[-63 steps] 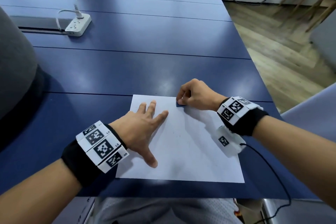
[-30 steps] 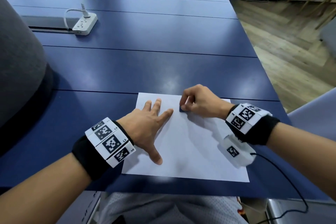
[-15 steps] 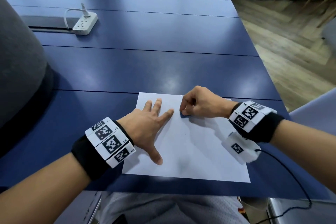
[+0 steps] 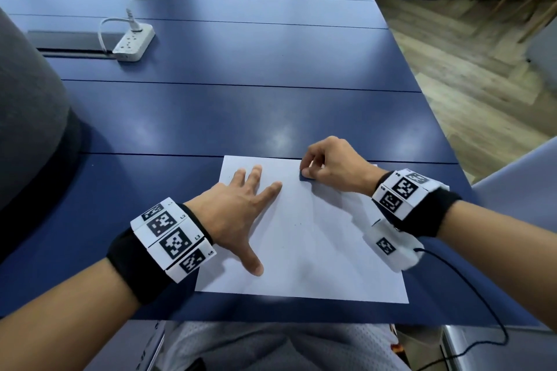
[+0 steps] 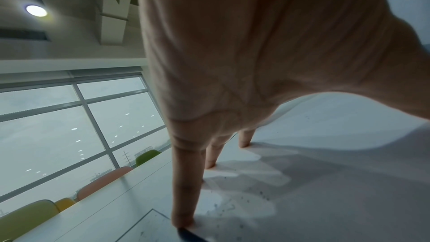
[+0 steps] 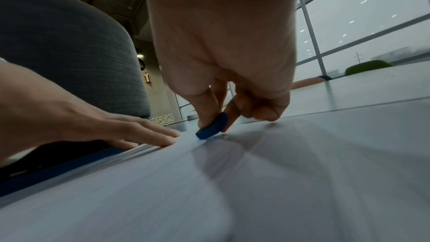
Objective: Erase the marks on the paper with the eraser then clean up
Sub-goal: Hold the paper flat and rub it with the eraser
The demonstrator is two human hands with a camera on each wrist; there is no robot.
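While the eraser sits tilted on its edge near the far edge of the paper, touching the sheet, the right hand pinches it between thumb and forefinger, the other fingers curled in behind. The right wrist view shows it plainly: a small dark blue block, one corner down on the sheet. The left hand lies flat and spread on the left part of the paper, fingers straight, thumb out toward the near edge, pressing the sheet down on the surface. Its forefinger tip points toward the eraser, close to it but apart.

To my eye the rubbing step is in hand, at the top of the sheet. I can make out few marks from above; only some tiny dark specks near the middle, and the left wrist view shows a scatter of specks and faint lines by the fingertips, which may be crumbs or leftover pencil, I cannot tell which.

The next move, I judge, calls for short strokes with light pressure while the flat hand holds the sheet steady, since a thin sheet will buckle or crease if pushed toward the holding hand. After that the crumbs want brushing off and the eraser putting away.

Farther off on the surface a white power strip lies with its cable.
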